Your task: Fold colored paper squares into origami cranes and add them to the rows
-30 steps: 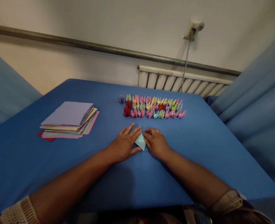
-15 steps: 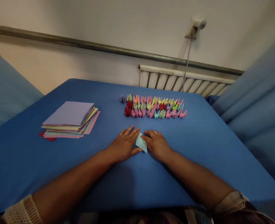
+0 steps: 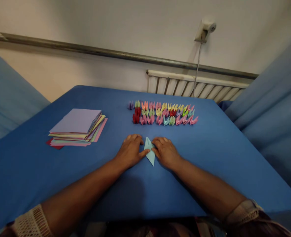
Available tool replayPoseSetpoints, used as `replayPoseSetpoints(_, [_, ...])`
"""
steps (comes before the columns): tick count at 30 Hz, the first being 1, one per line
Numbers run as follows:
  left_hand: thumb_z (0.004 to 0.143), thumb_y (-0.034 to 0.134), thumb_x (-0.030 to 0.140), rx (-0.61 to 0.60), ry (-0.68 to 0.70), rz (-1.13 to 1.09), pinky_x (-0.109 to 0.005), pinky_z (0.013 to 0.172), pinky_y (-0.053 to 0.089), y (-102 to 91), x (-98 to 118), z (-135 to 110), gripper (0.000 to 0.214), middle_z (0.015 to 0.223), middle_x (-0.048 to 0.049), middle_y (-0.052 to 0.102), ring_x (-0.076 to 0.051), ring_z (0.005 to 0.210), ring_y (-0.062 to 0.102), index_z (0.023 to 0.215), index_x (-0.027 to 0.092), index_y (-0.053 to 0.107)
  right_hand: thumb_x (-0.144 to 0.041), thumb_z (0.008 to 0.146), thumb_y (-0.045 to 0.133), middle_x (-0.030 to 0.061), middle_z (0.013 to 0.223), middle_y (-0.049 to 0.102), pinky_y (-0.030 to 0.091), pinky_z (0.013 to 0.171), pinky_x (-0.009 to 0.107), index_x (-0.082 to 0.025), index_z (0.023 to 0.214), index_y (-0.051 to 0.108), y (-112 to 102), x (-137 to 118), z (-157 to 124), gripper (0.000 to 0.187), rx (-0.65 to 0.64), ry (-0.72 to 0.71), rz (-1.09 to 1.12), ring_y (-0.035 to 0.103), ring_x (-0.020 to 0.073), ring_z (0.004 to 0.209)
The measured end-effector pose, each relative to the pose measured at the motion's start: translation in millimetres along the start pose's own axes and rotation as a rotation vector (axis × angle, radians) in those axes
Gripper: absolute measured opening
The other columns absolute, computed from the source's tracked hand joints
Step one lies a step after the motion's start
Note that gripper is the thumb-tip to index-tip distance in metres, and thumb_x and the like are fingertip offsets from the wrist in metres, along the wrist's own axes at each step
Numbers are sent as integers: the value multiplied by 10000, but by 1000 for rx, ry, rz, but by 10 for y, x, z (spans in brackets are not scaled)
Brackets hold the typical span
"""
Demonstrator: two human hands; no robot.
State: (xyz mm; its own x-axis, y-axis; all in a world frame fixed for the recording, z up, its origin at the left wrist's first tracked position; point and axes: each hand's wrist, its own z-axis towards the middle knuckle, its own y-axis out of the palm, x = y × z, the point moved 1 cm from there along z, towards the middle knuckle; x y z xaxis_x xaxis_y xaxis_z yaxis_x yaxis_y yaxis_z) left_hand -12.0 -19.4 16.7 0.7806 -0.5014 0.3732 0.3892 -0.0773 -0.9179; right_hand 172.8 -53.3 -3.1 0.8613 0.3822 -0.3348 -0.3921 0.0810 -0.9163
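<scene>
Between my hands, flat on the blue cloth, lies a light blue sheet of origami paper (image 3: pixel 149 155) folded into a long narrow kite with pointed ends. My left hand (image 3: pixel 131 149) has its fingers curled, and its thumb presses on the paper's left edge. My right hand (image 3: pixel 167 152) is closed at the right edge, thumb and fingertips gripping a side flap. Beyond the hands, several folded paper cranes (image 3: pixel 159 118) in pink, red, yellow, green and blue stand in rows.
A stack of coloured paper squares (image 3: pixel 76 121), lilac on top, lies to the left on the blue-covered table (image 3: pixel 106 197). Behind are a wall rail (image 3: pixel 125 56), a radiator (image 3: pixel 180 84) and a socket with a plug (image 3: pixel 204 31). Blue curtains (image 3: pixel 278 115) hang at both sides.
The paper now looks longer and narrower, its top point higher. My left hand has drawn back from lying flat, its fingers curling and its thumb moving up onto the paper's edge.
</scene>
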Motion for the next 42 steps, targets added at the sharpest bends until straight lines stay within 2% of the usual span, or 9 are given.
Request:
replayPoseSetpoints(6, [778,655,290,-20,-18,-107,-455,948,395,96,82,-22,156,1205,-92,599,-290,1120,505,890,189,617,-257,896,586,98,1081,634,434,891,406,-164,1098,602,-11,18,-2,223,25,-3,58,535,251,1013])
replayPoseSetpoints(13, [821,601,271,40,60,-241,-462,993,392,159,34,-10,86,1174,-82,611,-271,1134,523,783,196,622,-194,908,544,73,984,635,457,874,380,-190,906,596,14,43,1,51,40,-78,179,558,213,956])
replayPoseSetpoints(15, [803,625,269,92,-19,-371,-458,980,420,166,46,10,112,1196,-100,595,-265,1125,545,883,190,623,-178,918,508,89,1027,626,476,877,379,-189,927,571,28,49,-1,65,106,-56,241,572,211,970])
replayPoseSetpoints(19, [698,743,314,134,-345,-868,-405,811,533,187,106,76,593,1236,-146,586,-233,949,642,1220,166,505,-156,926,454,135,1205,555,488,930,383,-195,956,530,14,51,-14,90,309,-50,364,568,212,1093])
replayPoseSetpoints(23, [666,769,397,43,-366,-1194,-349,812,522,164,206,121,482,996,-83,702,-211,870,665,1050,139,635,-152,916,468,131,1230,527,489,954,385,-206,955,528,-42,27,-21,90,360,-138,422,570,203,1103])
replayPoseSetpoints(26, [653,777,421,51,-376,-1193,-303,730,510,111,246,114,390,822,-29,705,-182,753,649,910,145,680,-150,894,509,121,1214,527,488,955,382,-209,930,537,-88,12,-14,75,396,-142,467,575,196,1086])
replayPoseSetpoints(31, [707,753,426,-49,-336,-1345,-293,750,495,16,239,91,407,871,-45,708,-167,773,638,998,152,675,-133,873,519,108,1202,539,476,968,408,-215,917,549,-119,6,5,98,400,-112,478,557,209,1118])
replayPoseSetpoints(35, [761,710,420,-111,-411,-1455,-318,785,498,-25,167,88,321,835,-67,701,-163,753,641,888,126,685,-147,886,504,123,1249,513,481,958,422,-209,952,558,-115,12,-17,106,354,-145,450,572,209,1089])
replayPoseSetpoints(42, [661,781,360,-79,-458,-1319,-247,636,466,12,123,91,297,722,-15,680,-121,617,601,821,133,676,-183,893,527,123,1237,524,465,963,397,-204,922,571,-119,-55,-48,56,344,-161,518,558,207,1111])
